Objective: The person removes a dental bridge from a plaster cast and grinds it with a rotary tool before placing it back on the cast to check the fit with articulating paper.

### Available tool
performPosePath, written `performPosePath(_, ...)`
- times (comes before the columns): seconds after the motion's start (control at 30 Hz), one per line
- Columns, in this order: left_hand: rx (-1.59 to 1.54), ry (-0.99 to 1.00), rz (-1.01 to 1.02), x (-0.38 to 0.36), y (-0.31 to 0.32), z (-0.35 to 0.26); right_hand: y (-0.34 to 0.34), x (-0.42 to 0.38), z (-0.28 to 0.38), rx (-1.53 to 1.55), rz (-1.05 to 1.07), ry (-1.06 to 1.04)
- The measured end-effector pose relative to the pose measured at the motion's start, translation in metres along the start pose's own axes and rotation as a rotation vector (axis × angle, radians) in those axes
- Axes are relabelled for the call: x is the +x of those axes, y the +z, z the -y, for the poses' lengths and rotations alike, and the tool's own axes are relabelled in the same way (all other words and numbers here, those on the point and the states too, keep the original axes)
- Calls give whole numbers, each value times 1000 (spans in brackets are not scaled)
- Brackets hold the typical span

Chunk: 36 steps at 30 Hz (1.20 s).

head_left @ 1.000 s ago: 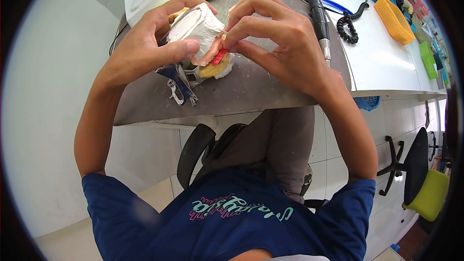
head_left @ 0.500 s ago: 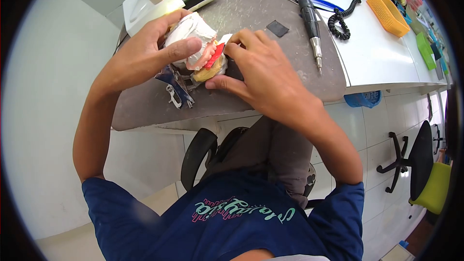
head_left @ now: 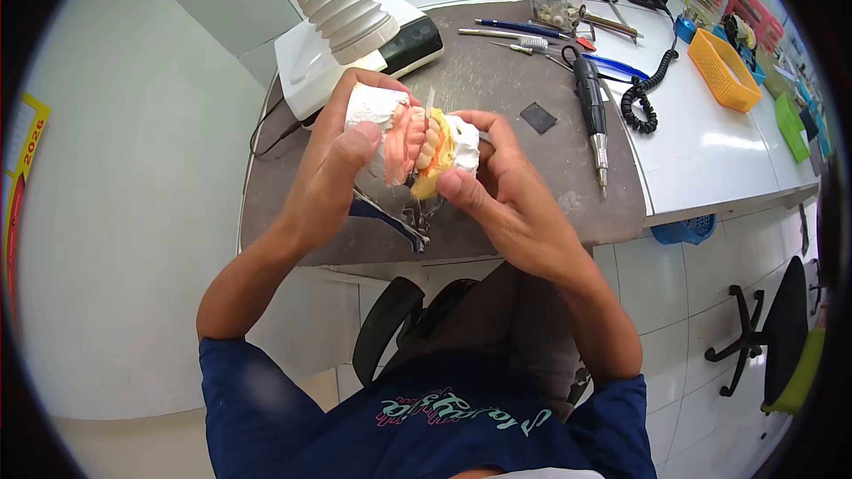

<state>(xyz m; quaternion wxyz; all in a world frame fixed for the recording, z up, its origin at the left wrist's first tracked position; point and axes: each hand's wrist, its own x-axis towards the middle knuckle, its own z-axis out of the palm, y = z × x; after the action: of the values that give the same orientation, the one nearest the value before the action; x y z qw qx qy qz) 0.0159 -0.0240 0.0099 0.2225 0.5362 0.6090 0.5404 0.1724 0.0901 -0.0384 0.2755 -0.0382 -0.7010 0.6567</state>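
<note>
A dental articulator (head_left: pixel 417 213) with mounted casts is held up over the grey work mat. My left hand (head_left: pixel 333 160) is closed around its white plaster cast with pink gums and teeth (head_left: pixel 404 144), thumb on the plaster. On the other side, my right hand (head_left: pixel 506 186) grips the yellow cast (head_left: pixel 429 181) set in white plaster, its thumb at the yellow edge. The two rows of teeth face each other nearly together, and a thin pale strip (head_left: pixel 431 99) sticks up between them. The metal frame hangs below, partly hidden by the casts.
A handpiece (head_left: pixel 593 106) with a coiled black cord lies right on the mat (head_left: pixel 568 168). A dark square sheet (head_left: pixel 538 118) lies nearer. Pens and slim tools (head_left: pixel 515 34) line the back. A white device with a ribbed hose (head_left: pixel 342 4) stands back left; a yellow basket (head_left: pixel 723 71) sits right.
The casts have turned so both tooth rows show from above. My right hand has moved from beside the red sheet to a grip on the yellow cast. The head view has shifted.
</note>
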Motion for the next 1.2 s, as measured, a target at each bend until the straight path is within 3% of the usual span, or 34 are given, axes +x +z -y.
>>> performPosePath(0.3,-17,42,-28,2,13,-4,9,-3,-4,-60,13,-95)
performPosePath(0.5,29,180,-41,3,9,0,7,2,-11,-76,36,-172)
performPosePath(0.57,58,137,10,5,8,-1,7,-1,-10,-96,-12,-161)
performPosePath(0.7,141,175,-65,7,9,-7,8,-3,-7,-63,-57,-122)
performPosePath(0.9,134,285,-12,3,10,2,10,-3,-7,-205,-80,-183)
performPosePath(0.93,134,282,-14,4,10,2,10,-3,-7,-167,-76,-169)
performPosePath(1.0,-219,71,-43,6,9,-1,11,-3,-7,-126,-68,-154)
performPosePath(1.2,-19,-66,3,12,6,-1,11,1,-7,-201,-36,-233)
